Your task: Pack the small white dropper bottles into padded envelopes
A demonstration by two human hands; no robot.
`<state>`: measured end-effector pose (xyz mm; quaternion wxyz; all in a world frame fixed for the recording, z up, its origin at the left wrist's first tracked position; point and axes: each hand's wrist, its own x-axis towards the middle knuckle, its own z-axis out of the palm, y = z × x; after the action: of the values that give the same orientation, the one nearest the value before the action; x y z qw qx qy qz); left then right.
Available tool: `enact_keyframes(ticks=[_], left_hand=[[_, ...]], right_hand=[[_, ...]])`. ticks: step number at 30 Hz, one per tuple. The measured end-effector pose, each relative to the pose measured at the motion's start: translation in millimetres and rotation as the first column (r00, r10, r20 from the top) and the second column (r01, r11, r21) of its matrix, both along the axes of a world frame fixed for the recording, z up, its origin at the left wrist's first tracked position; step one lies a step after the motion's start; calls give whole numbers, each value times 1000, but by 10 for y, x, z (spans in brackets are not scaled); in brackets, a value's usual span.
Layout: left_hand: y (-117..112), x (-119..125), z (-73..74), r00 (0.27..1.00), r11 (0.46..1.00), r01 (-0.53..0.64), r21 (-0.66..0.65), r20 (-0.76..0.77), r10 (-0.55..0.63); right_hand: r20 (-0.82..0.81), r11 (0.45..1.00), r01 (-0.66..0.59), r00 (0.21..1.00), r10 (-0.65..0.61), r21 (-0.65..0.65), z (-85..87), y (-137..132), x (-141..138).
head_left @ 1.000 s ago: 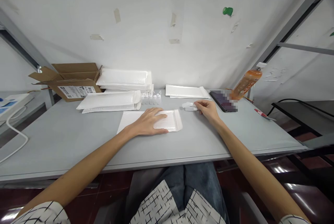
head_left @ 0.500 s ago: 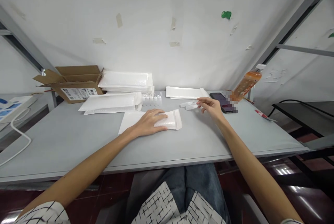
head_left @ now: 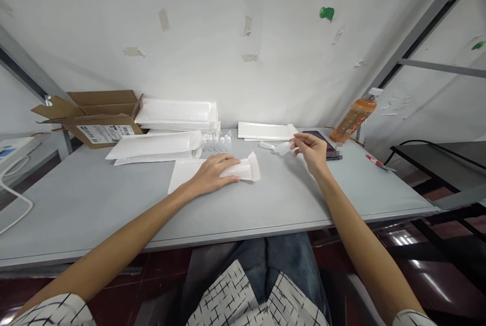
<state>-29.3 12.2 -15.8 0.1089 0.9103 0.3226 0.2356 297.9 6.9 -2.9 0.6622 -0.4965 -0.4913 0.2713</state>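
Note:
My left hand is wrapped over a small white bubble mailer, squeezing its sides. The mailer lies on the table and its right end bulges open. Under that hand, a flat white sheet or mailer sticks out to the left. My right hand pinches a small translucent white plastic piece between thumb and fingertips, tilted just above the table. A similar slim white piece lies beside it. Several small white bottles stand in a row behind my left hand.
White bubble mailers are stacked at the left, near an open cardboard box. More flat mailers lie by the wall. A phone and an orange drink bottle are at the right. A red-and-white packet lies near the right edge.
My right hand has taken hold of one translucent piece and lifted it slightly. My left hand has squeezed the mailer, so its right end has opened rounder. The view has shifted a little.

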Motion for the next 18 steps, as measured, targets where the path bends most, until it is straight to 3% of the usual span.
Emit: enact_keyframes(ticks=[4,9,14,18], left_hand=[[1,2,-7,1000,1000,-8,8,-12,8],[-1,1,-10,1000,1000,-5,28,-23,5],[2,2,-9,1000,999,-8,33,-26,9],[4,5,-3,999,1000,-2,27,-37,3]], right_hand=[[-60,999,33,998,-32,14,35,-15,12],[-147,999,-19,989,14,-33,99,-61,-18],[-91,990,-58,995,47,-131,129,-95,-55],[43,987,23,999,-16,-159,82,-83,-22]])
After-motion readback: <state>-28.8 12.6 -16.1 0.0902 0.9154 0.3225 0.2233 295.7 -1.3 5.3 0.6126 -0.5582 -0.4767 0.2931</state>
